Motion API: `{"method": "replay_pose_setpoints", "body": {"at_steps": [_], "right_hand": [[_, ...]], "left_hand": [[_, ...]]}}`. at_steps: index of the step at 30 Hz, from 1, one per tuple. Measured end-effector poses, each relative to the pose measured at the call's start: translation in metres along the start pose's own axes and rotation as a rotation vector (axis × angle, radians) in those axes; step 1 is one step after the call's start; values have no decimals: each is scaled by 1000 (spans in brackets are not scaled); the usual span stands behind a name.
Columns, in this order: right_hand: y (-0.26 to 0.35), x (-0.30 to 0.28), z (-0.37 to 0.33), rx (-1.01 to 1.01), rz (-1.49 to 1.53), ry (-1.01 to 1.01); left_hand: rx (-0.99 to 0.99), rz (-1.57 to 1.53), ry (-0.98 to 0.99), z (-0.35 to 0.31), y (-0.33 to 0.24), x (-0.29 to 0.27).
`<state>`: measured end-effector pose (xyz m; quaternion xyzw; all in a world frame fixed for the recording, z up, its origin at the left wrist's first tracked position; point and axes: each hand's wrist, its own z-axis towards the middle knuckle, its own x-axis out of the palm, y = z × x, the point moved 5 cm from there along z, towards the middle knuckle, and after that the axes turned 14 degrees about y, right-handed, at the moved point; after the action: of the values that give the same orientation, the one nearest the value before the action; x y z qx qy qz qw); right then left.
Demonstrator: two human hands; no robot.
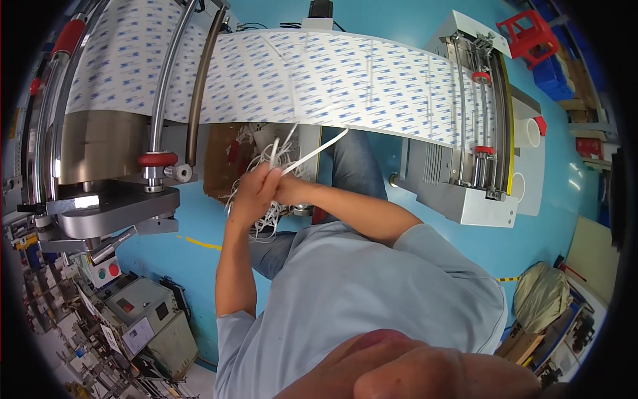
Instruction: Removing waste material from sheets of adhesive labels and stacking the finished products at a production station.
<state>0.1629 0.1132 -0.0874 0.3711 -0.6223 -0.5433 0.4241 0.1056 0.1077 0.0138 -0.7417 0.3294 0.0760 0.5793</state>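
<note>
My left hand (pixel 251 194) is closed on a narrow white strip (pixel 318 151), which slants up to the near edge of a wide white sheet (pixel 345 80) with blue print. Pressed against it, my right hand (pixel 296 191) is closed too; its fingertips are partly hidden, so what they hold cannot be made out. A second short piece of strip stands up beside the left fingers. Around and below both hands lies a loose tangle of white strips (pixel 267 221), partly in a brown cardboard box (pixel 218 159).
The sheet runs across between a roller machine (pixel 119 213) at left and a grey-white roller unit (pixel 458 193) at right. A metal bar (pixel 166 86) crosses the sheet's left part. My knee (pixel 355 163) is under the sheet. A red stool (pixel 531 36) stands far right.
</note>
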Motion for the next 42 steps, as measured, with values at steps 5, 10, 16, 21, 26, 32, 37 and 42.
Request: {"method": "replay_pose_setpoints", "body": {"at_steps": [5,10,16,21,26,32,37,42], "right_hand": [[38,21,18,9,298,298],[33,26,48,-198,644,290],[30,-10,16,-315,639,136],[50,-17,14,-302,806,101],[37,-12,26,-230,718,140],[16,-15,28,-171,669,0],[11,-30,30,-132,587,-10],[4,-33,31,-166,595,-28]], "left_hand": [[-4,-129,-253,-58,33,-44],[-155,-108,-184,-99,78,-85],[-238,-256,-90,-101,93,-37],[-224,-370,-24,-100,97,-26],[-282,-447,43,-108,128,-34],[-174,-815,-198,-108,162,-44],[-388,-446,-475,-91,147,-59],[-276,-207,-679,-63,148,-68]]}}
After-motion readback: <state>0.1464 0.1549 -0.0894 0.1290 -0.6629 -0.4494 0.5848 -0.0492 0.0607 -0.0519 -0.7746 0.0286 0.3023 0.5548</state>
